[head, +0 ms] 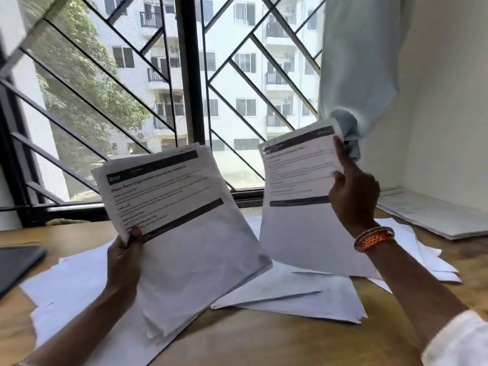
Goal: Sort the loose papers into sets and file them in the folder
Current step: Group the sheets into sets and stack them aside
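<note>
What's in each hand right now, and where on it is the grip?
The left hand pinches a stack of papers at its left edge. The right hand holds a single sheet by its right edge.

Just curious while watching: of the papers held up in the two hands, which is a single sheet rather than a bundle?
The sheet in the right hand, the single sheet. The left hand holds a stack of papers, with several edges fanned at its bottom.

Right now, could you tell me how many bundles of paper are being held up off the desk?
2: a stack in the left hand, and a sheet in the right hand. It may hide more sheets behind it.
</note>
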### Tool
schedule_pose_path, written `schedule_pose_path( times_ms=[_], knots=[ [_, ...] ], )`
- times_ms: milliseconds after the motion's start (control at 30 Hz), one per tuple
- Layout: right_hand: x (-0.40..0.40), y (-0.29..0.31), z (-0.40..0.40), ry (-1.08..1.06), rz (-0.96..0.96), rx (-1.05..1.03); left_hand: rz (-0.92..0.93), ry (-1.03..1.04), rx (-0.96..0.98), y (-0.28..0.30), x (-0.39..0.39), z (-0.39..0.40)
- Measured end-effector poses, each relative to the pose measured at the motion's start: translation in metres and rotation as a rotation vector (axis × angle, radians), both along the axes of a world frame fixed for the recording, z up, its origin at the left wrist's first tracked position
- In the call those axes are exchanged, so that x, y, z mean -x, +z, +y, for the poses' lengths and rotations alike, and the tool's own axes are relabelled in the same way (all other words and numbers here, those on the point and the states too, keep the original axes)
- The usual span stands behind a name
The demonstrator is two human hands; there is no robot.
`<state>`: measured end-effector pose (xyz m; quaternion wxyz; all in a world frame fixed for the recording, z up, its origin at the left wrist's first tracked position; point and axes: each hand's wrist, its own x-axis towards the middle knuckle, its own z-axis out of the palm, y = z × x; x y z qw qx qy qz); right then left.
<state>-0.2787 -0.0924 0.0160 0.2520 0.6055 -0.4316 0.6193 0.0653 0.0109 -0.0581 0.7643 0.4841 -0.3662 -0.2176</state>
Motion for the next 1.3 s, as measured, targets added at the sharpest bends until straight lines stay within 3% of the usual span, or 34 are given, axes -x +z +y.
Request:
schedule_pose_path(
  times_ms=[67, 133, 333, 433, 533, 633, 733, 800, 867, 1000, 1067, 1200, 1300],
  knots=[
    [-0.004, 0.015, -0.006, -0.009, -0.138, 0.048, 0.013, -0.001, -0.001, 0.003, -0.005, 0.000],
    [-0.007, 0.028, -0.015, 0.137, -0.320, -0.023, 0.029, -0.034, -0.015, 0.007, -0.006, 0.001],
    [-0.029, 0.035, -0.029, 0.845, -0.619, -0.445, 0.059, -0.318, -0.059, 0.030, -0.003, 0.005],
    [-0.056, 0.029, -0.013, 1.171, -0.606, -0.614, 0.055, -0.408, -0.026, 0.045, 0.006, -0.001],
    [-0.083, 0.021, 0.003, 1.267, -0.536, -0.728, 0.017, -0.406, -0.039, 0.056, 0.019, -0.008],
    [-0.096, 0.022, 0.014, 1.271, -0.584, -0.744, -0.025, -0.347, 0.006, 0.066, 0.024, -0.014],
    [-0.087, 0.032, 0.021, 1.503, -0.651, -0.817, -0.168, -0.243, 0.159, 0.075, 0.025, -0.015],
    [-0.078, 0.036, 0.028, 1.591, -0.575, -0.843, -0.280, -0.204, 0.237, 0.081, 0.025, -0.013],
    [-0.073, 0.028, 0.028, 1.554, -0.452, -0.856, -0.344, -0.317, 0.194, 0.084, 0.024, -0.007],
    [-0.066, -0.019, 0.036, 1.362, -0.296, -0.987, -0.316, -0.650, -0.126, 0.068, 0.014, 0.004],
    [-0.066, -0.033, 0.041, 1.296, -0.227, -1.004, -0.342, -0.626, -0.153, 0.058, 0.014, 0.004],
    [-0.056, -0.007, 0.034, 1.229, -0.315, -1.010, -0.259, -0.514, -0.188, 0.069, 0.021, -0.002],
    [-0.028, -0.003, 0.016, 0.718, 0.018, -1.083, -0.220, -0.641, -0.482, 0.064, 0.008, -0.002]
  ],
)
